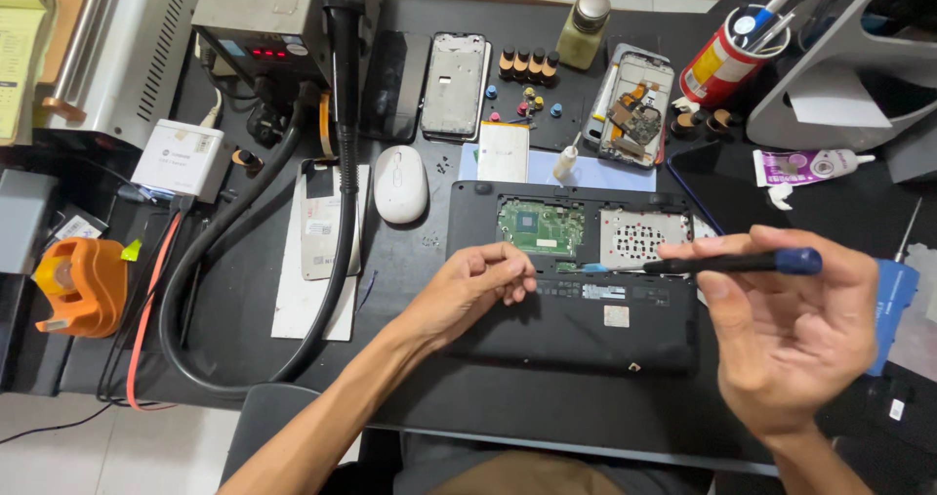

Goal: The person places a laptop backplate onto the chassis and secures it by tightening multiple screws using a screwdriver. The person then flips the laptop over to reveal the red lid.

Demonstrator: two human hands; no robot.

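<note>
Electronics repair workshop: opened laptop (571,280), dismantled phones (634,109), soldering station (264,21).

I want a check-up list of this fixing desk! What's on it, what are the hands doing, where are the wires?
Surface: black work mat, crowded.
Job's things: upside-down black laptop with an open bay showing a green circuit board; black screwdriver with blue cap.
Clutter: white mouse, two opened phones, small bottles, red pen cup, glue tube, orange tape dispenser.
Grippers: left hand rests fingertips on the laptop; right hand holds the screwdriver level.
Cables: thick black hose loops down the left; red cable beside it.
Surroundings: grey station with red display; pale floor.
</note>
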